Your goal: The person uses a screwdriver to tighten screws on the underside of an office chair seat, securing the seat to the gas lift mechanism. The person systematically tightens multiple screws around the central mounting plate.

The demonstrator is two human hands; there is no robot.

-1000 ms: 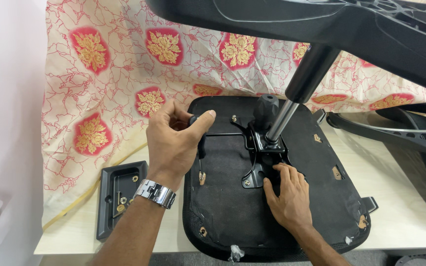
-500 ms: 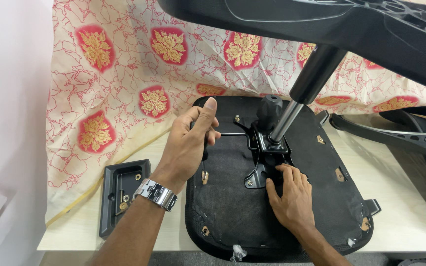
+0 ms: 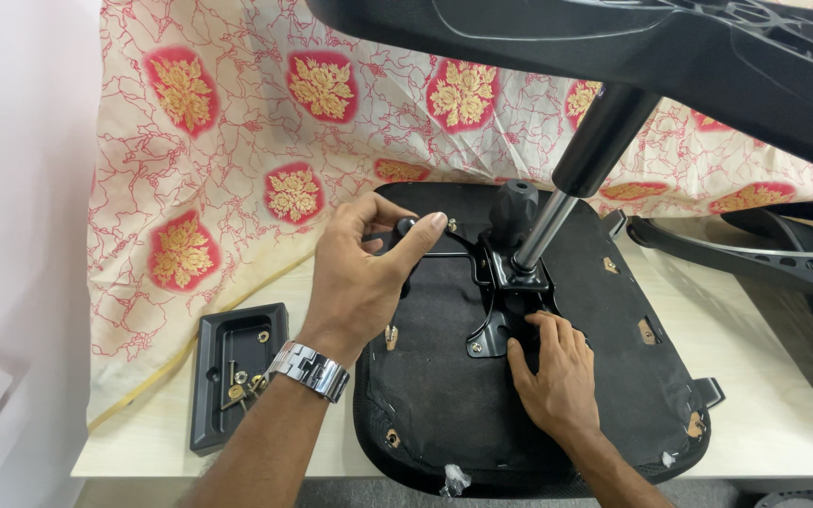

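since the earlier frame the left hand (image 3: 369,273) has slid rightward across the upturned chair seat (image 3: 444,376) and now pinches the small black knob (image 3: 405,226) at the end of a thin lever, thumb and forefinger narrowed around it, a metal watch (image 3: 310,369) on its wrist. the right hand (image 3: 552,372) has barely shifted; it lies flat, fingers loosely spread, on the seat's black underside with its fingertips touching the metal mounting plate (image 3: 501,301), gripping nothing. that plate sits near the middle of the seat, and from it a shiny gas cylinder (image 3: 548,230) rises at a tilt toward the black star base (image 3: 613,47) that fills the top of the view; a ribbed black knob (image 3: 513,209) stands just behind the plate. the seat rests on the pale bench (image 3: 773,414), reaching its front edge, with its far side touching the cream cloth (image 3: 237,141) patterned with red flowers, which is draped over the bench's far and left edges. beside the seat, toward the front left corner, lies a black tray-like part (image 3: 214,376) holding a few screws (image 3: 237,384). another black chair part (image 3: 755,259) lies along the right side.
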